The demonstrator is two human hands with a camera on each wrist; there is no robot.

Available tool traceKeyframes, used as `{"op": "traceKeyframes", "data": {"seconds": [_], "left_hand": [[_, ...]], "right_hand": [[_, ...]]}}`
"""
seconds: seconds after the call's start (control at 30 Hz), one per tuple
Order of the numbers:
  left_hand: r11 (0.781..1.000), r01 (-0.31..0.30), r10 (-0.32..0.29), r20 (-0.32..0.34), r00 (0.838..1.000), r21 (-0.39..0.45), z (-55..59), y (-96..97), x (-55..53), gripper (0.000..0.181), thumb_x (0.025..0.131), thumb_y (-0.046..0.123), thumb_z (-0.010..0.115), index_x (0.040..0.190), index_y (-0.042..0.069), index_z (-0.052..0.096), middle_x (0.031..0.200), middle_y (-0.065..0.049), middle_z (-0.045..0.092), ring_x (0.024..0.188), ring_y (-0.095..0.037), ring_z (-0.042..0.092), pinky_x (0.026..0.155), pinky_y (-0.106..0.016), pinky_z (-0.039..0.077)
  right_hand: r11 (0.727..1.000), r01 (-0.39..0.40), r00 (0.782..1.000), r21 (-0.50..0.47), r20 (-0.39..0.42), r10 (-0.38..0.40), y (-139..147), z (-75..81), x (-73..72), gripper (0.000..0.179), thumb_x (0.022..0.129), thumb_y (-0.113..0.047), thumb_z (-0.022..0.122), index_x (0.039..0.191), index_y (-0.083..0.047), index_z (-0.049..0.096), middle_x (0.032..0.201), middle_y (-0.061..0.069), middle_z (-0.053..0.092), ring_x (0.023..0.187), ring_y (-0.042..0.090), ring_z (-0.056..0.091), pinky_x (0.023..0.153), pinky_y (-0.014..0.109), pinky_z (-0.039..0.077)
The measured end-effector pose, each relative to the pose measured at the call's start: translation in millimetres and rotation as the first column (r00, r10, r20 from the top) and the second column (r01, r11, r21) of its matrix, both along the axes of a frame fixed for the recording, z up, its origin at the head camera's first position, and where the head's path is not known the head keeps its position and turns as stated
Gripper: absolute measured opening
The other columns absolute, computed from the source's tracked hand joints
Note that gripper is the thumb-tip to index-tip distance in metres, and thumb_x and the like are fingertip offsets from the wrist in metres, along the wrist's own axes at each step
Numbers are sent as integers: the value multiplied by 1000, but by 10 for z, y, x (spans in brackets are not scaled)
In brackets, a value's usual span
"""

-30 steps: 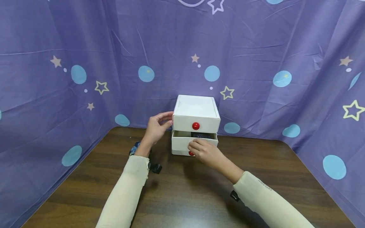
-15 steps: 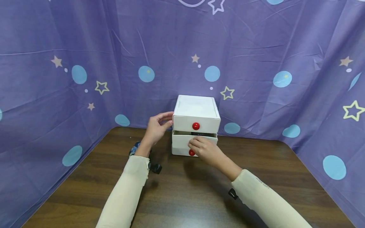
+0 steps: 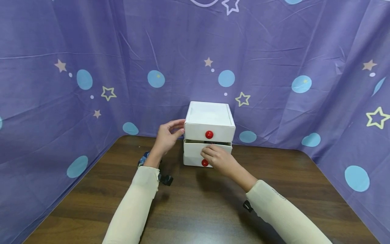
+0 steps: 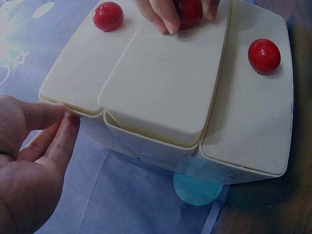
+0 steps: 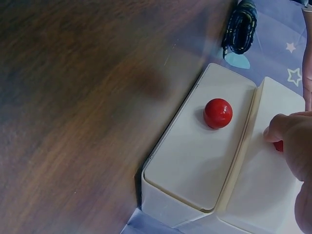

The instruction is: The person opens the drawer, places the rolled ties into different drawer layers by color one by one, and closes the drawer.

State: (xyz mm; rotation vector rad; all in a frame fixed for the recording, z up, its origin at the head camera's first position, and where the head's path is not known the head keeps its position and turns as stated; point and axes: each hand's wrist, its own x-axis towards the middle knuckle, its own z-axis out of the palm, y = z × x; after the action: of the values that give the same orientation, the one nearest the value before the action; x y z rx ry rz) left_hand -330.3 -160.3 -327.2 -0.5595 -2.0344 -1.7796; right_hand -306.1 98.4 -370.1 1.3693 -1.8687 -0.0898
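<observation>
A small white chest of drawers (image 3: 210,113) with round red knobs stands at the back of the table. Its middle drawer (image 4: 161,78) sticks out slightly, leaving a narrow gap in which a dark thing (image 3: 208,142) shows. My right hand (image 3: 217,158) pinches the red knob (image 4: 189,14) of that drawer between thumb and fingers. On the left, my left hand (image 3: 167,135) rests straight fingers and thumb against the chest's side, near the front corner of the top drawer (image 4: 83,73). The bottom drawer (image 5: 190,156) sits in its housing, with nothing touching its knob (image 5: 218,113).
A brown wooden table (image 3: 189,210) lies under both forearms. Purple curtains (image 3: 259,51) with stars and blue dots hang close behind the chest and along both sides. A dark patterned band (image 3: 143,158) and a small black device (image 3: 166,180) are at my left wrist.
The middle drawer has slid inward, with my right hand moving along on its knob. Its opening is narrower and less of the dark thing shows. My left hand has stayed in place.
</observation>
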Motion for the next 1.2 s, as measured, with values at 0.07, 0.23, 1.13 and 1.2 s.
{"op": "traceKeyframes", "data": {"seconds": [0.07, 0.23, 1.13, 1.2], "left_hand": [[1000, 1, -1, -1, 1000, 5, 0, 2, 1, 35, 94, -2, 72, 129, 2, 69, 119, -17, 72, 113, -24, 67, 102, -41, 53], [1000, -1, 1, 0, 1000, 7, -10, 1, -3, 35, 93, -2, 72, 128, 2, 70, 119, -16, 72, 113, -24, 67, 103, -43, 52], [1000, 7, -7, -3, 1000, 6, -10, 12, -6, 36, 94, -3, 71, 130, 0, 68, 120, -18, 71, 113, -24, 67, 95, -28, 55], [1000, 5, -5, -4, 1000, 3, -6, 9, -3, 36, 94, -3, 71, 130, 0, 68, 121, -18, 71, 114, -24, 67, 95, -28, 55]], "right_hand": [[1000, 3, 1000, -1, 2, -3, -1, -2, -5, 33, 80, 8, 80, 112, 0, 76, 111, 9, 73, 105, 24, 65, 96, 33, 55], [1000, 22, 1000, 5, 7, -22, -5, -5, -17, 34, 80, 8, 80, 113, -1, 76, 112, 9, 73, 106, 25, 65, 96, 32, 55], [997, 70, 997, -43, 44, -68, -38, -72, -149, 34, 80, 10, 79, 112, 0, 76, 111, 8, 74, 104, 24, 64, 94, 30, 55], [996, 77, 996, -45, 47, -75, -46, -78, -158, 34, 81, 10, 79, 113, 0, 77, 112, 8, 74, 104, 24, 64, 94, 29, 55]]}}
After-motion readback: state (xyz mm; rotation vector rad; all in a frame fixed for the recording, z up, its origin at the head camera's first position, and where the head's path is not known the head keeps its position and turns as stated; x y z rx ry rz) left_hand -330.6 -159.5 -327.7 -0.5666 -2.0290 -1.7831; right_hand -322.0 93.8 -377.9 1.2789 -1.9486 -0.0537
